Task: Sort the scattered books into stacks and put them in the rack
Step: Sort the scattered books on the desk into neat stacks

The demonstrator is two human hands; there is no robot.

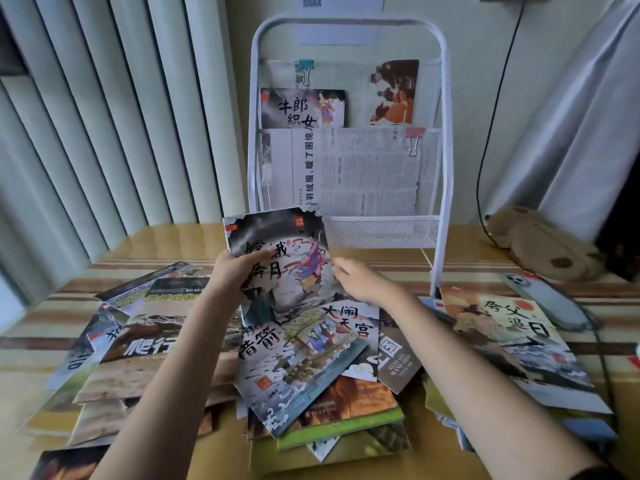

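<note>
Above the littered table [194, 244], our left hand [231, 271] pinches a thin, floppy picture book [280, 258] at its edge before the rack [446, 188]; right hand [360, 278] hovers loose, holding nothing; we judge it light, best gripped two-handed

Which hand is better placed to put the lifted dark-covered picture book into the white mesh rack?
Left hand: it already grips the dark-covered picture book below the white mesh rack. The right hand only nears its edge.
</note>
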